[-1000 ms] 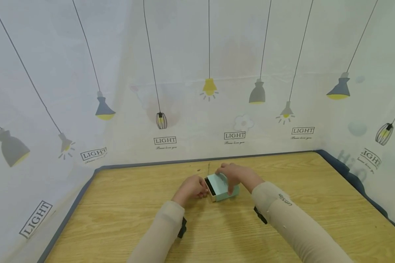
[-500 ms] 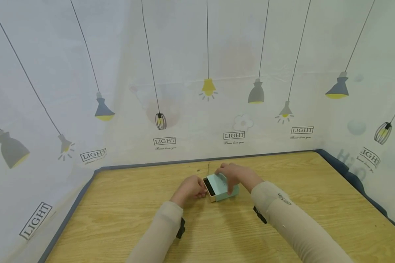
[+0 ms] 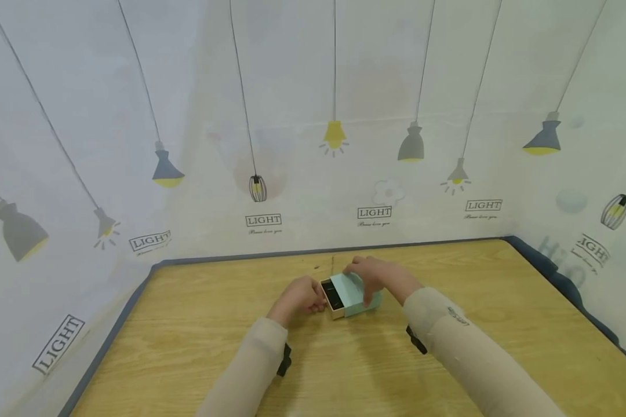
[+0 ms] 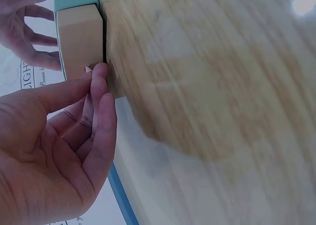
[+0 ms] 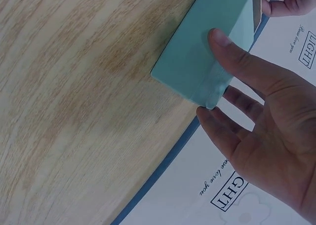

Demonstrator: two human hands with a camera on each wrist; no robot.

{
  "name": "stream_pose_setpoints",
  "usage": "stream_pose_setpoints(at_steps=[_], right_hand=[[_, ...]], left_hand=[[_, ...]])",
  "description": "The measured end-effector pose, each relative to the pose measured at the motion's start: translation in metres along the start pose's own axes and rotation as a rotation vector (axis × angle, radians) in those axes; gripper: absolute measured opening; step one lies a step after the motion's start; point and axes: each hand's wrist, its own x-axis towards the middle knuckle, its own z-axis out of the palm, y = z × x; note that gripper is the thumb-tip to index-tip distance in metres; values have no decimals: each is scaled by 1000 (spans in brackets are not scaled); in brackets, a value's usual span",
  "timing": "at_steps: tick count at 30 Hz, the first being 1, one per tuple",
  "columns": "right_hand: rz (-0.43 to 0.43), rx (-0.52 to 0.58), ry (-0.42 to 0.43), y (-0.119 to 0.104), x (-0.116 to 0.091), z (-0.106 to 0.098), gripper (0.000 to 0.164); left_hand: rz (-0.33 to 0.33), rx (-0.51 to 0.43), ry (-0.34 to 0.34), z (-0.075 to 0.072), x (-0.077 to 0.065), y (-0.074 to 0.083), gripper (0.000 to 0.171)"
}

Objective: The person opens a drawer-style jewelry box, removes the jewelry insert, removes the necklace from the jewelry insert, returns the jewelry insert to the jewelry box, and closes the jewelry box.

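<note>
A small drawer box with a mint-green sleeve [image 3: 350, 289] lies on the table, its inner tray [image 3: 332, 298] sliding out on the left. The tray has a tan front [image 4: 79, 40] and a black inside. In the left wrist view my left hand [image 4: 64, 131] pinches a small tab at the tray's front between thumb and fingertips. My right hand [image 5: 276, 111] grips the sleeve from the other side, thumb on one face and fingers on the opposite one. What the black inside holds is too small to tell.
The wooden table [image 3: 198, 336] has a dark blue edge strip [image 3: 261, 255]. Behind it hangs a pale cloth backdrop [image 3: 302, 191] printed with lamps and "LIGHT" labels. More of this cloth rises at both sides.
The tray has come a little farther out of the sleeve to the left, showing more black inside. My left hand has shifted slightly left with it; the right hand keeps its hold.
</note>
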Motion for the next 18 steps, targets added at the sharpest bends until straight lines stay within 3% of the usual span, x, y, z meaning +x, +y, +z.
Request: stream_pose_setpoints(at_steps=[18], right_hand=[[-57,-47,-2,3,4,-3,89]], left_hand=[[7,-26,-58,-6,4,-9,12]])
